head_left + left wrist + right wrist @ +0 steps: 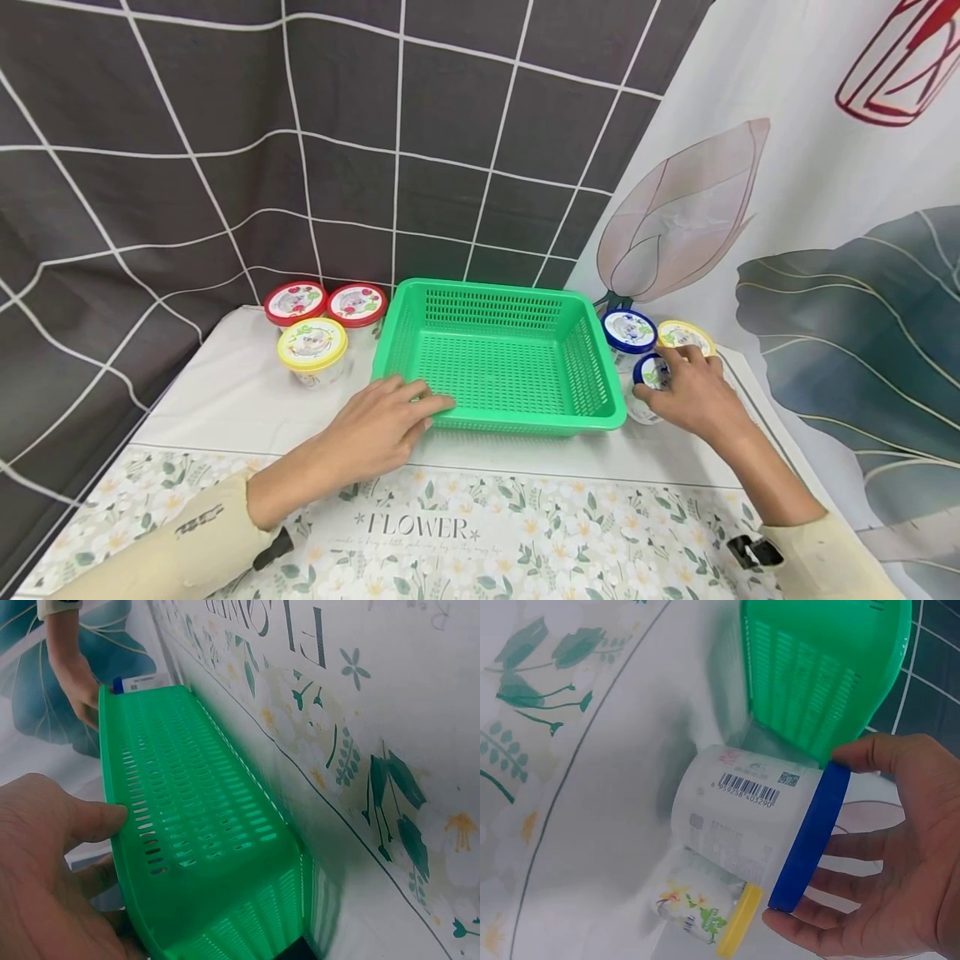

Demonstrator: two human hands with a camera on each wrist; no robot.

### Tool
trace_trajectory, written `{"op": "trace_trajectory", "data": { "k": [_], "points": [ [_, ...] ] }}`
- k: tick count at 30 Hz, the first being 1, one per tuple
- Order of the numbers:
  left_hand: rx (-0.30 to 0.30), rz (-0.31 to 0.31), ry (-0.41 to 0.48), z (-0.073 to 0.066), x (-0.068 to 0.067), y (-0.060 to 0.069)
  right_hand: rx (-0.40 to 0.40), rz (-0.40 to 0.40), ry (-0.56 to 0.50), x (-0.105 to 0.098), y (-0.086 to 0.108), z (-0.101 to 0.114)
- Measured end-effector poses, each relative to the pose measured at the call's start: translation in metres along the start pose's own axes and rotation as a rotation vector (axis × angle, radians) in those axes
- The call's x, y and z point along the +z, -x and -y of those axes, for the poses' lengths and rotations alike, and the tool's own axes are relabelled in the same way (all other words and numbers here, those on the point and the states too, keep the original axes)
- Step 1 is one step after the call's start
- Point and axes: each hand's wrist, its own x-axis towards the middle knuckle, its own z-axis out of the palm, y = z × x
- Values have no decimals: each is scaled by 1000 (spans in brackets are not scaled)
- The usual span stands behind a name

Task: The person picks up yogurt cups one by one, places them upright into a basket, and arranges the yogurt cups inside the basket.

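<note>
A green plastic basket [525,422] stands on the table, its inside bare. My left hand [378,425] holds the near left part of its rim; in the left wrist view the thumb [97,821] lies on the outer wall and the fingers pass behind the rim. To the basket's right, my right hand [693,396] grips a white tub with a blue lid [810,840], thumb and fingertips on opposite sides of the lid. The tub looks upright. Close by are another blue-lidded tub [628,330] and a yellow-lidded tub [686,333], partly hidden by the right hand.
Left of the basket sit two red-lidded tubs [296,302] and a yellow-lidded tub [312,343]. A floral cloth [555,533] covers the near side of the table. Behind the table hangs a dark checked curtain [345,183]; a pale leaf-patterned one [675,225] hangs at the right.
</note>
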Motion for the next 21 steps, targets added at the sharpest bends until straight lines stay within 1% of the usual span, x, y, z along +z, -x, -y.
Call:
{"op": "trace_trajectory", "data": {
  "k": [6, 10, 21],
  "points": [
    [-3, -1, -7, 0, 1, 0, -8, 3, 23, -5, 0, 3],
    [2, -6, -9, 0, 2, 0, -19, -11, 38, -11, 0, 6],
    [3, -8, 1, -1, 2, -2, -37, -110, 41, -19, 5, 16]
  ]
}}
